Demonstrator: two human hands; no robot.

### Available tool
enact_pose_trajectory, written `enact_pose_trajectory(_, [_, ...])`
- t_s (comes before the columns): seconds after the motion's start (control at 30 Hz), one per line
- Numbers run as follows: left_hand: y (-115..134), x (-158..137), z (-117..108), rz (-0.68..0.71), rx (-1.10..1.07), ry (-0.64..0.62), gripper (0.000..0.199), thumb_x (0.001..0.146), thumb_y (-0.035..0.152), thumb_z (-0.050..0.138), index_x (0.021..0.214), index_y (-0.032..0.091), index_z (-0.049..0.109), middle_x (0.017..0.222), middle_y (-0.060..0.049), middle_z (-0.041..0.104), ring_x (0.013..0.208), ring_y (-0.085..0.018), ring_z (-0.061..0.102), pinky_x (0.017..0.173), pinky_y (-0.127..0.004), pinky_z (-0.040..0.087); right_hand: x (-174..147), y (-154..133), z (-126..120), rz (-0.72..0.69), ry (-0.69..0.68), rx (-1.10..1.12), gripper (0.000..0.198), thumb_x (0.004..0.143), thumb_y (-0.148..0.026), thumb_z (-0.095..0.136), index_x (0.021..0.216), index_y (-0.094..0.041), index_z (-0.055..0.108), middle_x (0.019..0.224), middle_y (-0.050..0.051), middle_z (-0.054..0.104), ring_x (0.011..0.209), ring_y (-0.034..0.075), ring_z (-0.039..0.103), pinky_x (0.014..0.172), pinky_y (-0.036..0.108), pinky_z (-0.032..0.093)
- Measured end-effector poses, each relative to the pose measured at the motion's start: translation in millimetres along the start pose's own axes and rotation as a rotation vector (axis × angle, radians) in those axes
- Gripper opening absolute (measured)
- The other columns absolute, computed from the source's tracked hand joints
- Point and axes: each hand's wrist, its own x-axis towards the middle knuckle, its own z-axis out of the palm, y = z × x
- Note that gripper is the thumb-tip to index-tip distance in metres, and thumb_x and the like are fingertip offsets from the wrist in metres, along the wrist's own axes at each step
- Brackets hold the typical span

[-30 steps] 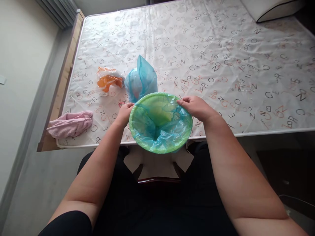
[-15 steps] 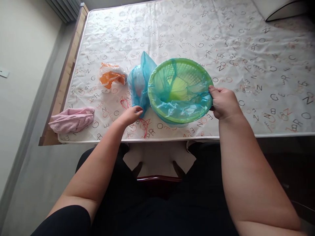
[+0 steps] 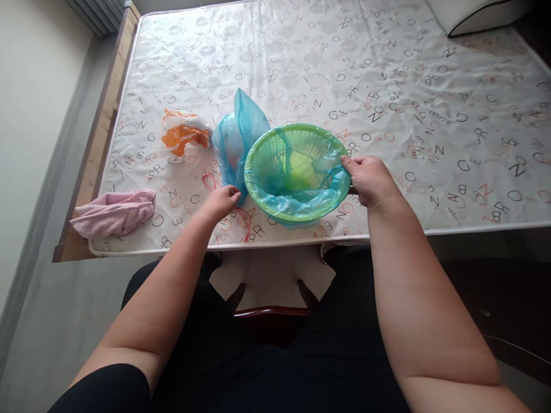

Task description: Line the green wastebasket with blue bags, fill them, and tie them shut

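Observation:
On the mattress stands a green plastic wastebasket, its mouth tipped toward me. A thin blue bin liner lines it and folds over the rim. My right hand is closed on the right side of the rim, thumb on top. To the basket's left lies a filled blue plastic bag with a pointed corner sticking up. My left hand is closed at the near end of this bag, fingertips pinched on the plastic. Red string trails beside and beneath that hand.
A crumpled orange and white plastic bag lies left of the blue bag. A pink cloth rests at the near left corner of the letter-printed mattress. A wooden bed board runs along the left. A white, dark-edged object sits far right.
The wastebasket has tilted more upright and come down and nearer, with my right hand still on its rim. My left hand stays at the blue bag. The whole view has shifted slightly.

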Motion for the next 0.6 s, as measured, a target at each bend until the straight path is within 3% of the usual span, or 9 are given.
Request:
enact_pose_trajectory(0.13, [26.1,-12.3,-5.8,0.244,-0.264,0.342,0.029,0.103,0.046,0.058,0.100,0.021,0.071,0.083,-0.004,0.067,0.074,-0.019,0.066,0.080,-0.035,0.053,-1.1,3.4,4.1,0.022,-0.089,0.022,0.044,0.096,-0.061,0.076,0.086,-0.020,0.066,0.075,0.004,0.069,0.059,0.015,0.064,0.056,0.032,0.061])
enact_pose_trajectory(0.2, [35.0,-17.8,-7.8,0.372,-0.347,0.393,0.037,0.104,0.055,0.059,0.119,0.021,0.068,0.101,-0.006,0.071,0.091,-0.020,0.070,0.085,-0.034,0.055,-3.4,6.9,9.8,0.009,-0.160,0.032,0.045,0.095,-0.063,0.076,0.088,-0.020,0.066,0.078,0.005,0.071,0.064,0.016,0.067,0.058,0.031,0.062])
enact_pose_trajectory(0.3, [37.3,-18.1,-7.8,0.427,-0.443,0.342,0.061,0.098,0.069,0.063,0.143,0.028,0.057,0.147,-0.010,0.063,0.137,-0.029,0.061,0.107,-0.038,0.054,-8.6,10.0,20.7,0.009,-0.230,0.004,0.043,0.097,-0.062,0.074,0.089,-0.020,0.066,0.081,0.005,0.071,0.066,0.016,0.067,0.060,0.031,0.063])
enact_pose_trajectory(0.37, [32.8,-12.9,-6.3,0.372,-0.558,0.215,0.069,0.096,0.069,0.064,0.152,0.031,0.051,0.163,-0.010,0.054,0.151,-0.032,0.051,0.116,-0.041,0.050,-10.6,9.6,26.7,0.012,-0.217,-0.050,0.044,0.098,-0.063,0.072,0.088,-0.020,0.065,0.081,0.005,0.071,0.067,0.016,0.066,0.061,0.031,0.063])
enact_pose_trajectory(0.47, [23.4,-3.4,-4.1,0.247,-0.634,0.085,0.072,0.089,0.052,0.068,0.155,0.028,0.051,0.161,-0.010,0.057,0.150,-0.034,0.052,0.118,-0.042,0.050,-8.3,8.4,32.2,-0.004,-0.156,-0.110,0.044,0.097,-0.064,0.071,0.088,-0.021,0.062,0.087,0.006,0.071,0.072,0.017,0.067,0.062,0.032,0.063])
enact_pose_trajectory(0.6, [14.3,2.3,-2.3,0.153,-0.639,0.087,0.076,0.080,0.035,0.065,0.155,0.027,0.055,0.155,-0.009,0.061,0.145,-0.035,0.056,0.116,-0.044,0.053,-2.3,9.2,35.4,-0.061,-0.121,-0.147,0.038,0.100,-0.060,0.064,0.102,-0.022,0.061,0.103,0.008,0.072,0.088,0.021,0.071,0.073,0.035,0.062])
